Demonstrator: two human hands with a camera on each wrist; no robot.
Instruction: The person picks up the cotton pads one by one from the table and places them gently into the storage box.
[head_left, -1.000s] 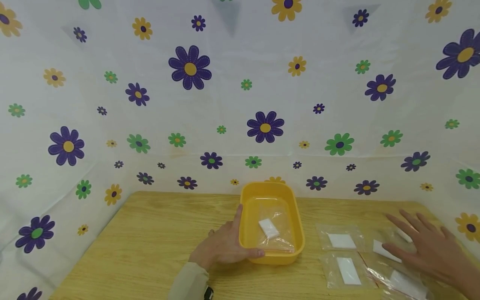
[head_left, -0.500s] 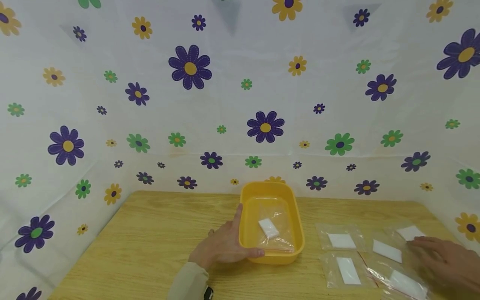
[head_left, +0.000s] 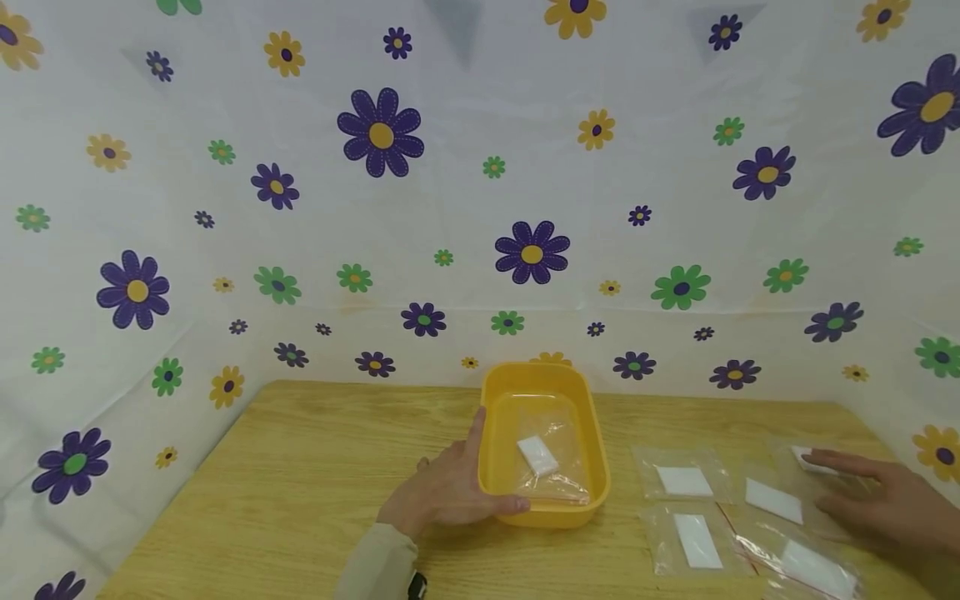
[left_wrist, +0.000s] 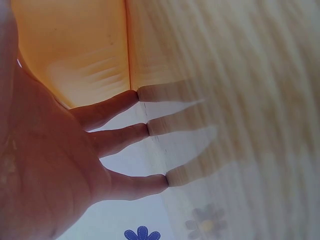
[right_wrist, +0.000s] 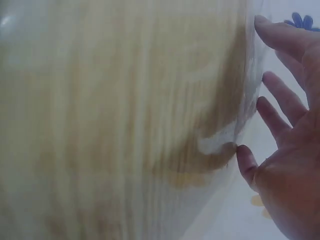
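A light wooden table with visible grain is enclosed at the back and on both sides by a white cloth backdrop printed with purple, green and yellow flowers. A yellow plastic tub is stood near the middle of the table; a clear plastic bag with a white card is seen lying inside it. To the right of the tub, several more clear bags, each holding a white rectangular piece, are laid flat on the wood: one just beside the tub, one nearer the front edge, one further right, and one at the front right. The left hand is rested against the tub's left wall, thumb on the front rim and fingers spread and straight, nothing being gripped; in the left wrist view the fingertips are seen meeting the tub's side. The right hand is laid flat at the far right, fingers extended and lightly spread, its fingertips touching the rearmost bag. No grasp is formed by it; in the right wrist view a fingertip is seen against clear film.
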